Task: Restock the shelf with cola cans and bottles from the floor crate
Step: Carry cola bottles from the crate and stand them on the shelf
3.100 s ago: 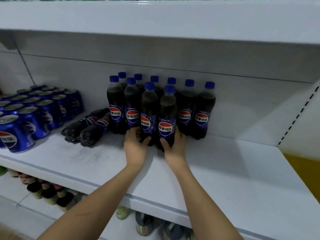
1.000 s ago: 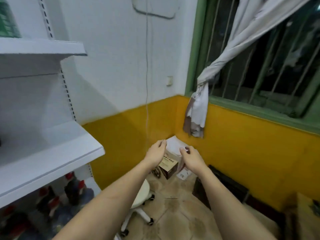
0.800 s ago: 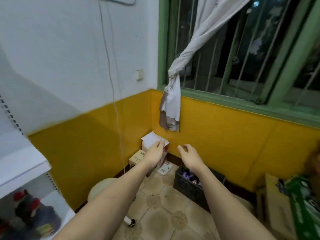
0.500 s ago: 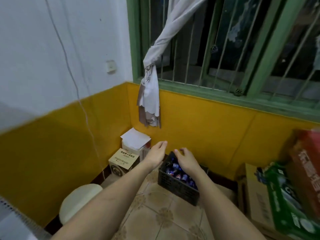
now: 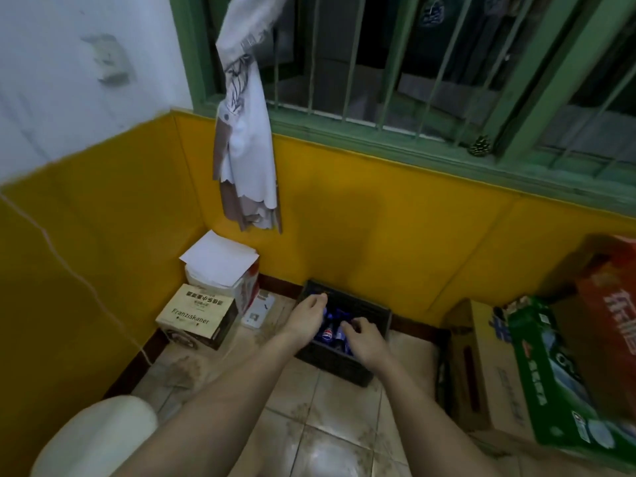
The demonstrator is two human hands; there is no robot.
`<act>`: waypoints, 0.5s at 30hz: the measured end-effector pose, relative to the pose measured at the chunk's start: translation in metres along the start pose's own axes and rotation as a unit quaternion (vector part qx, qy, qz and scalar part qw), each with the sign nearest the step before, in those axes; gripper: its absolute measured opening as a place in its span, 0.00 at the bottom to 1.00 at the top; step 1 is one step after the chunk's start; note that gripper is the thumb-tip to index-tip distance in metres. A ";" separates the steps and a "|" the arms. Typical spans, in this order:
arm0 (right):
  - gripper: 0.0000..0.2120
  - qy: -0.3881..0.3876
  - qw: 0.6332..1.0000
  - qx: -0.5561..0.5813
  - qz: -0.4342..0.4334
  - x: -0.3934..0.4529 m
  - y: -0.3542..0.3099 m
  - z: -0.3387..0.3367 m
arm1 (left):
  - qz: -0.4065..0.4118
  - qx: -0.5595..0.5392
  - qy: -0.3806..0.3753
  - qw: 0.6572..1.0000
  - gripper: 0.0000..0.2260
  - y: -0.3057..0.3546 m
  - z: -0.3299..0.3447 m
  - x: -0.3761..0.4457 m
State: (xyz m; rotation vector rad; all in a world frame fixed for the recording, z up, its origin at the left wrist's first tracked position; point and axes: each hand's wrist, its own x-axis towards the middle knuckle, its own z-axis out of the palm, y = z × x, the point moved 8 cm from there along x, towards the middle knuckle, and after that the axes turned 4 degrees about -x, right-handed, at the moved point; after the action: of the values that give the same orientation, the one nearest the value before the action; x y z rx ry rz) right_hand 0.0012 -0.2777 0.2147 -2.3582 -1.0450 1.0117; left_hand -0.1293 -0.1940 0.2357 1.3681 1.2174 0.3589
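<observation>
Black plastic crate [image 5: 347, 364] sits low in the frame's centre holding cola bottles [image 5: 327, 333], left hand [image 5: 308, 313] and right hand [image 5: 364, 340] hovering loosely curled and empty above them; smooth, heavy, likely slippery, they're best gripped round the body below the cap.

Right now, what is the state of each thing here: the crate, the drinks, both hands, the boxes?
Black crate: on the floor, open-topped, holding cola bottles.
Left hand: over the crate, fingers loose, empty.
Right hand: over the crate, fingers curled, empty.
Franziskaner box: closed.
Green carton: tilted.
</observation>
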 end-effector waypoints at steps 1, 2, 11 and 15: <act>0.28 -0.003 1.000 -0.005 0.006 0.011 0.000 0.003 | -0.007 -0.001 -0.004 1.000 0.21 -0.001 -0.003 0.012; 0.28 -0.010 1.000 -0.007 0.011 0.021 0.000 0.007 | -0.014 -0.007 -0.009 1.000 0.21 -0.004 -0.005 0.026; 0.29 -0.112 0.992 0.006 0.052 0.127 0.039 0.032 | -0.097 0.070 -0.052 0.991 0.23 -0.029 0.035 0.144; 0.28 -0.143 0.985 0.042 0.082 0.188 0.085 0.039 | -0.141 0.098 -0.048 0.984 0.23 -0.054 0.070 0.202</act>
State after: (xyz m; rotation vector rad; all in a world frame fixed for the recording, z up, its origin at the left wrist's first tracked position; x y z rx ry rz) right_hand 0.1016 -0.1904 0.0524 -2.3062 -0.8939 1.4598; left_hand -0.0146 -0.0839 0.0831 1.3388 1.3719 -0.0270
